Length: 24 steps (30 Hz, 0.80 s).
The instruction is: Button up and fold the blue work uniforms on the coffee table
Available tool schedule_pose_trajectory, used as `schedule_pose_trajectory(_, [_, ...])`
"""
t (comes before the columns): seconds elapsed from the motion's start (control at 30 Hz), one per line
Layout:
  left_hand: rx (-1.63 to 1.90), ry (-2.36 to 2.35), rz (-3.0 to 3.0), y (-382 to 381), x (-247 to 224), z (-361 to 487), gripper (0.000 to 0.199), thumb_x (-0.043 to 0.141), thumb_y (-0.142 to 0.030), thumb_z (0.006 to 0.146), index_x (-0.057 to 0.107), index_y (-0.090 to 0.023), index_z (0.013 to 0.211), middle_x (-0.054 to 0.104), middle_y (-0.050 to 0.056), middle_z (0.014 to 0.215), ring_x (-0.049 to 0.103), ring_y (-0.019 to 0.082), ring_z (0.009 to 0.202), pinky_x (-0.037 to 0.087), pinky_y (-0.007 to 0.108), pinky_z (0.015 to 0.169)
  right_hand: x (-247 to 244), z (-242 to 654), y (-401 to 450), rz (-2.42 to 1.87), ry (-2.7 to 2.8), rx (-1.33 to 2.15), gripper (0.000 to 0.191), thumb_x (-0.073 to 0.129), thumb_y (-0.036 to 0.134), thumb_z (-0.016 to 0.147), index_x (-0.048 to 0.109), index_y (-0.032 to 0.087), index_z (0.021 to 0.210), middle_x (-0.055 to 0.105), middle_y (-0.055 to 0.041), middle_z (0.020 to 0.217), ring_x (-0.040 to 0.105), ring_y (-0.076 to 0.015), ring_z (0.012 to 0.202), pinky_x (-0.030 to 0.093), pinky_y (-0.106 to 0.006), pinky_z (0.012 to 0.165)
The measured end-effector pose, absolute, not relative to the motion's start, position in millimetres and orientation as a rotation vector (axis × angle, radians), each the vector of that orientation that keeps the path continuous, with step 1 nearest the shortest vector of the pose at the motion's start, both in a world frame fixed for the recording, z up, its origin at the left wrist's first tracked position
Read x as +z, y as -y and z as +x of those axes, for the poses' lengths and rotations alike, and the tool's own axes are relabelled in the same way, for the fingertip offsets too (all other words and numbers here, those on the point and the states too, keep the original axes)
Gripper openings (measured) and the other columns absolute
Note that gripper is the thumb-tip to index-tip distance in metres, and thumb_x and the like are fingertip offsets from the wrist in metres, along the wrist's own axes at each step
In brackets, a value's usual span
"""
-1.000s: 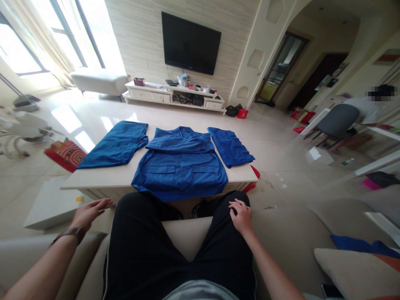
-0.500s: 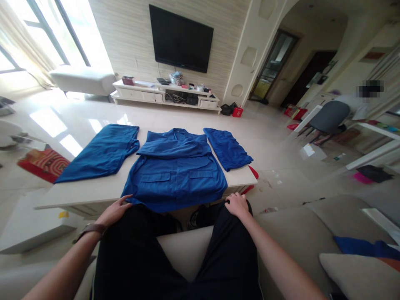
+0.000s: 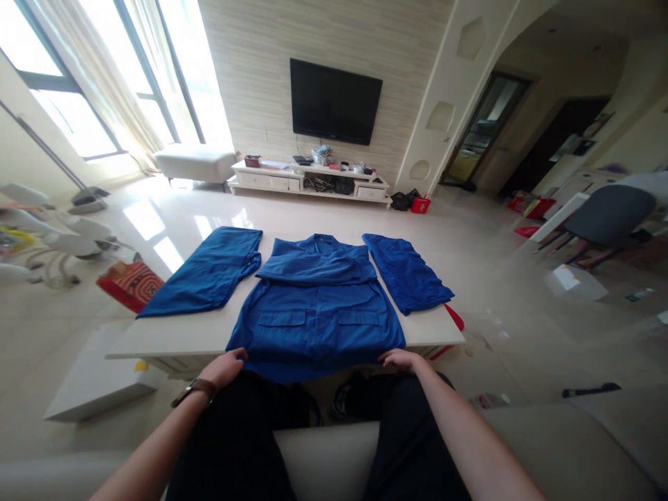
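Observation:
A blue jacket (image 3: 318, 320) lies front up on the white table (image 3: 172, 334), its sleeves folded across the chest and its hem hanging over the near edge. My left hand (image 3: 229, 365), with a brown watch on the wrist, pinches the hem's left corner. At the right corner of the hem, my right hand (image 3: 401, 360) is closed on the cloth. Folded blue garments flank the jacket, a larger one (image 3: 203, 271) on the left and a smaller one (image 3: 407, 271) on the right.
A red bag (image 3: 130, 285) and a white box (image 3: 99, 376) stand left of the table. Beyond it are a TV cabinet (image 3: 313, 182) and a grey bench (image 3: 195, 163). A grey chair (image 3: 610, 216) is at the right. My knees are under the jacket's near edge.
Both hands have moved from my knees to the jacket's bottom corners and closed on them. The head view has shifted, so the room appears farther right and lower.

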<state>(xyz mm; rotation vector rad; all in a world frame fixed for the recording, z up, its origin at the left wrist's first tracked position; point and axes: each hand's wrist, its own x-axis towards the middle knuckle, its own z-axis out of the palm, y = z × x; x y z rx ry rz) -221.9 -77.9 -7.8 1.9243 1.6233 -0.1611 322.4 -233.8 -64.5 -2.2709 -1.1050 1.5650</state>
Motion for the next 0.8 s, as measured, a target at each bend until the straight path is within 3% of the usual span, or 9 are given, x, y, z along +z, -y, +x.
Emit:
schedule_pose_trajectory(0.17, [-0.033,-1.660,1.975,87,-9,-230,0.048,0.050,-0.013,0.072,0.073,-0.023,0.113,0.077,0.010,0.108,0.072,0.028,0.101,0.051,0.032,0.086,-64,323,241,-2.174,0.929,1.437,0.045,0.069,0.021,0.061,0.078,0.021,0.106,0.075,-0.0073,0.117,0.066,-0.0270,0.113,0.051,-0.036,0.091])
schedule_pose_trajectory(0.27, [0.122,-1.630,1.999,93,-15,-233,0.053,0.050,-0.009,0.071,0.073,-0.025,0.116,0.076,0.008,0.114,0.070,0.025,0.106,0.050,0.032,0.092,-53,314,247,-2.074,0.909,1.297,0.043,0.069,0.024,0.059,0.077,0.020,0.101,0.076,-0.0063,0.108,0.067,-0.0250,0.109,0.050,-0.035,0.095])
schedule_pose_trajectory(0.37, [0.300,-1.558,2.016,100,-20,-234,0.057,0.045,-0.006,0.073,0.074,-0.024,0.119,0.076,0.007,0.118,0.070,0.023,0.112,0.049,0.032,0.101,-37,305,260,-1.968,0.906,1.117,0.044,0.068,0.036,0.064,0.073,0.020,0.105,0.075,-0.0043,0.104,0.067,-0.0240,0.105,0.050,-0.034,0.094])
schedule_pose_trajectory(0.47, [0.454,-1.486,2.085,113,-20,-235,0.056,0.045,-0.009,0.075,0.074,-0.023,0.121,0.076,0.006,0.122,0.068,0.023,0.118,0.047,0.034,0.108,-11,300,282,-1.818,0.946,0.962,0.050,0.073,0.042,0.062,0.070,0.020,0.107,0.072,-0.0051,0.108,0.067,-0.0249,0.102,0.052,-0.035,0.092])
schedule_pose_trajectory(0.63, [0.584,-1.431,2.157,145,-5,-246,0.038,0.054,-0.030,0.082,0.078,-0.024,0.111,0.078,0.008,0.116,0.070,0.029,0.114,0.049,0.042,0.108,50,296,329,-1.690,1.226,0.969,0.069,0.072,0.023,0.060,0.061,0.022,0.128,0.070,-0.0044,0.111,0.067,-0.0220,0.091,0.054,-0.032,0.083])
schedule_pose_trajectory(0.7, [0.682,-1.401,2.150,157,6,-260,0.037,0.057,-0.044,0.084,0.079,-0.024,0.106,0.077,0.009,0.109,0.071,0.029,0.106,0.053,0.043,0.102,74,294,347,-1.704,1.335,0.953,0.064,0.070,0.020,0.062,0.060,0.022,0.125,0.070,-0.0034,0.106,0.067,-0.0215,0.087,0.054,-0.032,0.081])
schedule_pose_trajectory(0.8, [0.891,-1.400,2.189,168,27,-288,0.046,0.061,-0.062,0.080,0.082,-0.024,0.094,0.074,0.011,0.101,0.070,0.030,0.100,0.056,0.045,0.098,103,292,374,-1.718,1.403,0.838,0.049,0.076,0.026,0.067,0.064,0.021,0.114,0.070,-0.0053,0.108,0.068,-0.0255,0.097,0.054,-0.036,0.091])
